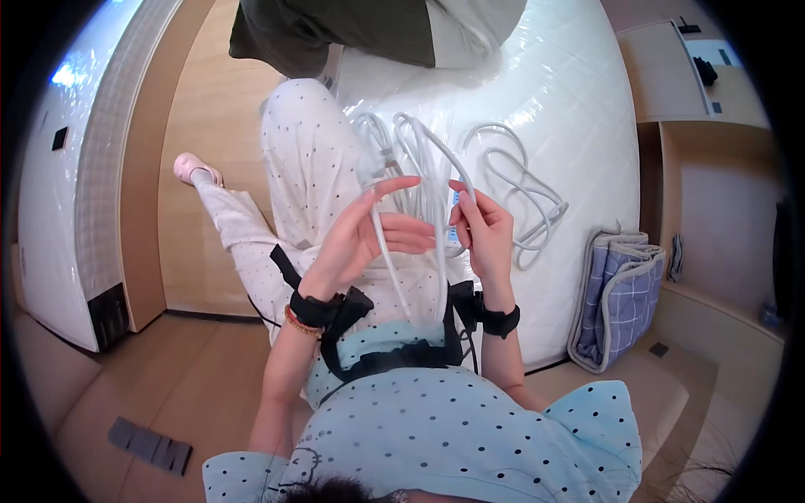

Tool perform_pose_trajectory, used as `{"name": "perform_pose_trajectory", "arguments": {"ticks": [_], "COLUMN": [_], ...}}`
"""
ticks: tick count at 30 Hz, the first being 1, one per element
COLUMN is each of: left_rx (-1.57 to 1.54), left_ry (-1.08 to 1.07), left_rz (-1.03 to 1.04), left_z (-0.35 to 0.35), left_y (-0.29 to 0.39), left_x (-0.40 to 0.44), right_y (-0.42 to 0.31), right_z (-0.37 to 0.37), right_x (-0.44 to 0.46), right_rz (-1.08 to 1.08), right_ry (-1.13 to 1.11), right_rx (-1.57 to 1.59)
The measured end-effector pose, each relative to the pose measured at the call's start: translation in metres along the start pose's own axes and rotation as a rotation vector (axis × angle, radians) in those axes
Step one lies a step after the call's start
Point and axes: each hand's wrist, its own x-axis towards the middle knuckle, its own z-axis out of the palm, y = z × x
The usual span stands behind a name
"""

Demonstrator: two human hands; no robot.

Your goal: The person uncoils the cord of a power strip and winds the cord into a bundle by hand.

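Observation:
A pale grey cable (440, 277) hangs in long loops in front of my body, between my two hands. My left hand (360, 230) is open beside the loops, its thumb and fingers apart, with a strand crossing in front of the palm. On the other side, my right hand (485, 225) pinches a strand of the cable between thumb and fingers. Part of a blue-and-white label shows beside its fingertips. More cable (537, 197) lies in loose loops on the plastic-covered mattress (579, 109).
Another person's dark-clothed leg (360, 29) rests on the mattress at the top. A folded blue checked quilt (620, 293) stands at the mattress's right side. Wooden shelving (721, 180) is at the right, and a grey strip (151, 444) lies on the floor at lower left.

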Motion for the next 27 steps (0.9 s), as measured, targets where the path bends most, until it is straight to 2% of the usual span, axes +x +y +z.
{"name": "perform_pose_trajectory", "arguments": {"ticks": [1, 4, 7, 8, 10, 13, 15, 18, 19, 21, 24, 27], "left_rx": [-0.040, 0.136, 0.045, 0.020, -0.029, 0.022, 0.212, 0.424, 0.482, 0.422, 0.446, 0.531], "left_ry": [-0.040, -0.090, -0.120, -0.135, -0.164, -0.013, 0.185, 0.451, 0.534, 0.524, 0.480, 0.425], "left_rz": [-0.016, 0.035, -0.033, -0.014, 0.021, 0.068, 0.096, 0.153, 0.171, 0.253, 0.331, 0.403], "left_z": [0.000, -0.005, -0.010, -0.008, -0.004, -0.011, -0.011, -0.007, -0.006, -0.008, -0.008, -0.010], "left_y": [0.002, -0.003, -0.014, -0.015, -0.016, -0.013, -0.009, -0.007, -0.008, -0.010, -0.004, 0.006], "left_x": [-0.002, 0.000, 0.001, 0.000, -0.001, -0.003, -0.001, 0.004, 0.005, 0.004, -0.009, -0.031], "right_y": [0.002, -0.002, 0.004, 0.011, 0.013, 0.012, 0.013, 0.007, 0.009, 0.015, 0.032, 0.080], "right_z": [-0.001, 0.007, 0.011, 0.013, 0.018, 0.022, 0.020, 0.016, 0.016, 0.015, 0.002, -0.017], "right_x": [0.001, 0.002, 0.008, 0.010, 0.009, 0.003, 0.001, -0.002, -0.003, 0.004, 0.033, 0.069], "right_rz": [0.012, 0.099, 0.091, 0.008, 0.098, 0.136, 0.109, -0.007, -0.075, -0.217, -0.336, -0.045], "right_ry": [0.000, -0.029, -0.164, -0.217, -0.273, -0.269, -0.216, -0.138, -0.155, -0.191, -0.029, -0.015], "right_rx": [-0.032, -0.016, -0.084, -0.159, -0.164, -0.150, -0.056, 0.050, -0.013, -0.143, -0.352, -0.461]}}
